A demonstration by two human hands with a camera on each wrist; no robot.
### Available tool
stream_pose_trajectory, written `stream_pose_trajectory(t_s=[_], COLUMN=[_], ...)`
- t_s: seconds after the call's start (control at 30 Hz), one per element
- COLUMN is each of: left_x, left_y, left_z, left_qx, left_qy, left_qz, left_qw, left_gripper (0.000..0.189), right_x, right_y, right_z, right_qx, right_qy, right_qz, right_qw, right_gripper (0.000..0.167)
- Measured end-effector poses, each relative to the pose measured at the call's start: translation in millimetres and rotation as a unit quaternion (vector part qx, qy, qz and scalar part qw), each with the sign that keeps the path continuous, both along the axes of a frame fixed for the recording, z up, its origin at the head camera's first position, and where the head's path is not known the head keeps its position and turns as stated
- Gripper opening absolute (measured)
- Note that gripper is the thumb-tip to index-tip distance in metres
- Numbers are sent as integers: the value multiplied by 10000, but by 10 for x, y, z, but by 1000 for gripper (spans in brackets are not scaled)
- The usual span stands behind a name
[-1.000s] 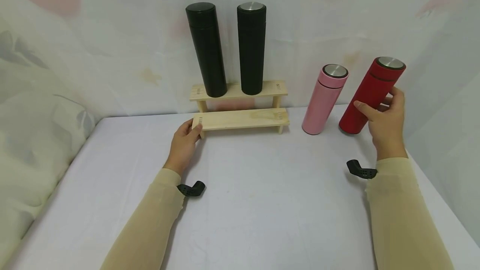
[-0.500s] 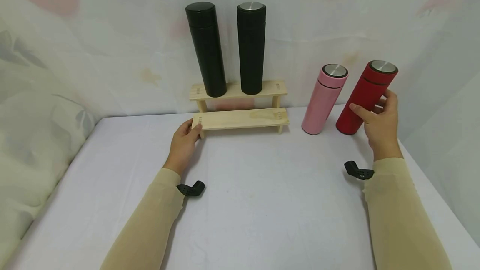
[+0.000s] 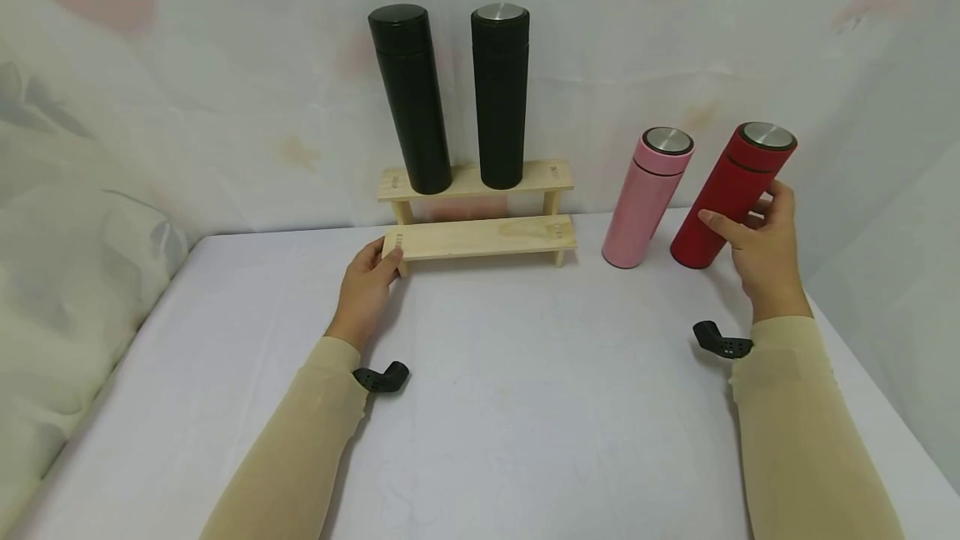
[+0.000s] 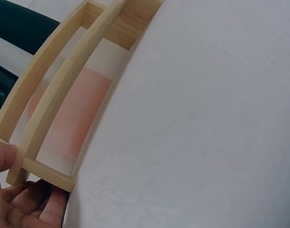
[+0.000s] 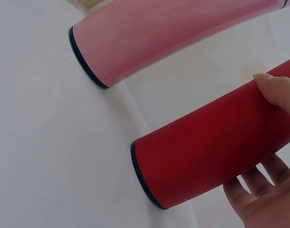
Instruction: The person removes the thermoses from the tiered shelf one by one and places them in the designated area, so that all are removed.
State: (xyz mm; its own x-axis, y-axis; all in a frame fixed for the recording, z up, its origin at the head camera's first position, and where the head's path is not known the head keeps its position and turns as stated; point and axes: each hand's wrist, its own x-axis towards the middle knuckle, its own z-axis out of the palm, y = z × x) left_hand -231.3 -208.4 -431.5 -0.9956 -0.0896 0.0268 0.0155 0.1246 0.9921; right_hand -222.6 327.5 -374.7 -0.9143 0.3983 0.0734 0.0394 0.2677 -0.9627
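Note:
A two-tier wooden stand (image 3: 480, 238) is at the back of the table, and my left hand (image 3: 367, 286) pinches the left end of its lower shelf. In the left wrist view the thumb (image 4: 3, 156) lies over that shelf's end, with the other fingers beneath. On the upper shelf stand a plain black thermos flask (image 3: 414, 102) and a black flask with a silver-topped lid (image 3: 501, 98). To the right, my right hand (image 3: 768, 252) grips a red thermos flask (image 3: 723, 198), thumb on one side and fingers on the other. A pink thermos flask (image 3: 647, 198) stands just left of it.
A white cloth covers the table (image 3: 525, 390). A patterned curtain (image 3: 300, 90) hangs right behind the stand, and pale fabric (image 3: 75, 273) borders the left side. A black wrist device (image 3: 382, 377) is on the left sleeve, another black device (image 3: 722, 340) on the right.
The red flask and my right hand shifted slightly left towards the pink flask, then held nearly still. My left hand has stayed on the stand.

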Motion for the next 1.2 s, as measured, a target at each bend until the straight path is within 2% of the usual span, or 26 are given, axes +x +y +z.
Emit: stream_pose_trajectory(t_s=[0.13, 0.23, 0.37, 0.53, 0.8, 0.97, 1.1, 1.2], left_x=[1, 5, 5, 8, 1, -1, -8, -9], left_y=[-2, 4, 6, 1, 0, -3, -8, -9], left_z=[3, 12, 17, 15, 4, 3, -8, -10], left_qx=[25, 66, 96, 57, -19, -60, -128, -126], left_qy=[-20, -20, -17, -9, -42, -59, -73, -69], left_qz=[12, 3, -20, -24, 18, 21, 18, 11], left_qw=[10000, 10000, 10000, 10000, 10000, 10000, 9999, 9999], left_gripper=[63, 62, 63, 63, 62, 64, 64, 65], right_x=[25, 33, 65, 152, 293, 352, 426, 487], right_y=[17, 38, 75, 97, 80, -1, -95, -177], right_z=[27, 58, 129, 278, 568, 794, 922, 975], right_qx=[-5, -220, -767, -1374, -2276, -2644, -3119, -3261], right_qy=[-79, -5, 343, 934, 2052, 2529, 2976, 3244], right_qz=[33, 33, -8, -113, -238, -368, -116, 246], right_qw=[10000, 9998, 9965, 9860, 9516, 9299, 9022, 8876], right_gripper=[89, 88, 85, 76, 55, 43, 39, 46])
